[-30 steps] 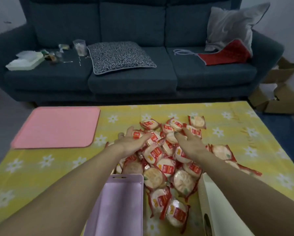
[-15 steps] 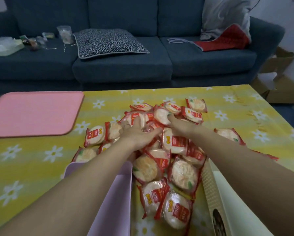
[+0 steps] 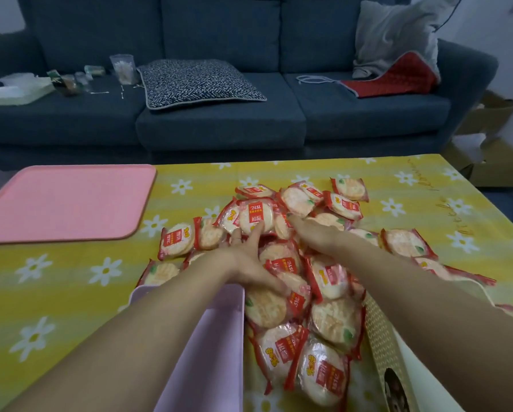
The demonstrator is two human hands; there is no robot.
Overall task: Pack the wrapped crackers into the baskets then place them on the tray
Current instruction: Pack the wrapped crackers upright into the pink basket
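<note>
Both my hands are in the cracker pile (image 3: pixel 302 281) mid-desk: left hand (image 3: pixel 249 263) lies flat with fingers spread, released grip, touching a packet (image 3: pixel 253 217) on top. My right hand (image 3: pixel 314 233) is tucked under packets, grip I cannot tell. Pink basket (image 3: pixel 216 337) sits near me, the pink tray (image 3: pixel 62 203) far left

Red-and-clear wrapped crackers (image 3: pixel 294 263) heaped between lilac basket (image 3: pixel 207 346) and cream basket (image 3: pixel 398 361); pink tray (image 3: pixel 62 200) flat, far left.
</note>
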